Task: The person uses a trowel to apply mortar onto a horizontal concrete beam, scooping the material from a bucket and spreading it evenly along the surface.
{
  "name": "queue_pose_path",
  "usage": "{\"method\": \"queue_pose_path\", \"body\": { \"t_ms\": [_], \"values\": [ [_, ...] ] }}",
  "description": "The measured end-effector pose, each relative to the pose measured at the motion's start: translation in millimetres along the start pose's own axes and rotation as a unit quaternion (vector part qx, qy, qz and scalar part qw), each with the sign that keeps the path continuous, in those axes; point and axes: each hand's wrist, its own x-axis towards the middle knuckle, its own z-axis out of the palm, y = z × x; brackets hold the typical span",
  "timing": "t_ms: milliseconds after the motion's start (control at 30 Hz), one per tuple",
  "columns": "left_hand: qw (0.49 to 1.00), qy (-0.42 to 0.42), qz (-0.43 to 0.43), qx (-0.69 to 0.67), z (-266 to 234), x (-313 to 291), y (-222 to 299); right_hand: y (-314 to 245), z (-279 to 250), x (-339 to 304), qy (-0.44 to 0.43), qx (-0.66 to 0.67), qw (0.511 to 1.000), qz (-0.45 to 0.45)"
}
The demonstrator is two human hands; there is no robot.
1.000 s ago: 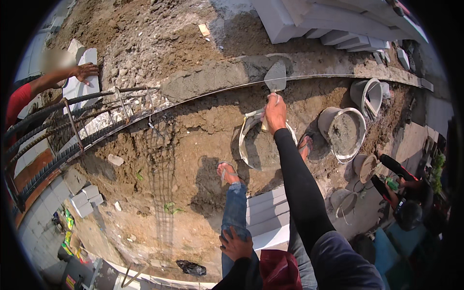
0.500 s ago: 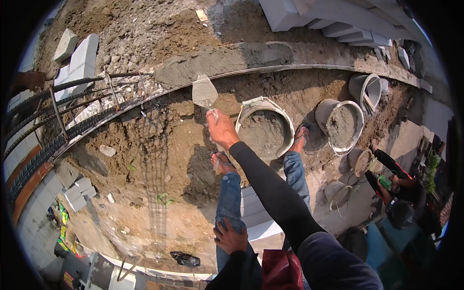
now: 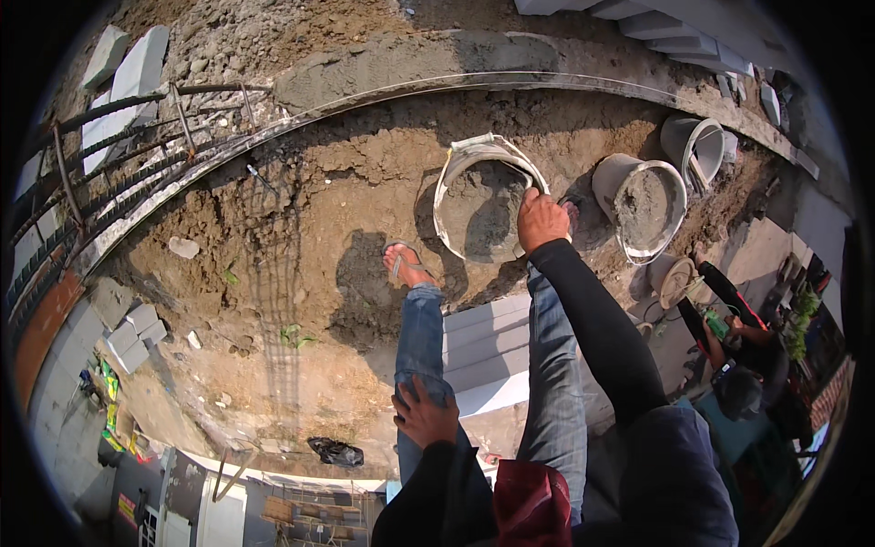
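Observation:
My right hand (image 3: 543, 221) is closed at the right rim of a pale bucket (image 3: 444, 215). Grey wet mortar (image 3: 488, 211) fills much of that bucket. The trowel seen in this hand a moment earlier does not show now; hand and bucket hide it. My left hand (image 3: 426, 412) rests on my left knee, fingers spread, holding nothing. Beyond the bucket, a low strip bears a layer of fresh mortar (image 3: 365, 77), with a taut string (image 3: 510, 75) running along its near edge.
To the right stand a second mortar bucket (image 3: 649, 211) and another bucket (image 3: 690, 146). A rebar cage (image 3: 118, 164) lies at the left, near pale blocks (image 3: 137, 339). Another person (image 3: 743, 378) is at the lower right. More pale blocks (image 3: 488, 342) lie between my legs.
My right hand, with the trowel, has swung right from the bucket's left side to its right rim. The trowel blade has gone out of sight. My left hand stays on the knee.

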Motion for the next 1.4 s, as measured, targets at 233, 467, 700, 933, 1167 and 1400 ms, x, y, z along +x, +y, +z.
{"method": "queue_pose_path", "body": {
  "t_ms": [233, 467, 700, 933, 1167, 1400],
  "values": [
    [1.000, 0.007, -0.021, -0.004, 6.2, -0.1, -13.5, -13.2, 18.5, -98.1, -0.116, -0.142, 0.969, -0.166],
    [1.000, 0.005, -0.016, 0.003, 3.2, 1.8, -14.7, -8.5, 6.0, -99.8, -0.190, 0.289, 0.928, 0.135],
    [0.999, -0.037, -0.023, 0.028, 0.1, 0.4, -5.6, -78.7, 99.3, -95.3, -0.232, 0.563, 0.775, 0.170],
    [0.997, -0.044, -0.050, 0.025, -1.0, 2.6, -9.8, -43.7, 9.2, -108.3, -0.092, 0.275, 0.956, 0.037],
    [0.999, -0.014, -0.028, 0.010, -0.6, 1.9, -8.5, -11.4, 58.5, -128.6, -0.196, 0.442, 0.872, 0.079],
    [1.000, -0.012, -0.026, 0.014, -3.3, 4.0, -6.0, -18.8, 32.0, -135.6, -0.111, 0.373, 0.888, 0.245]
  ]
}}
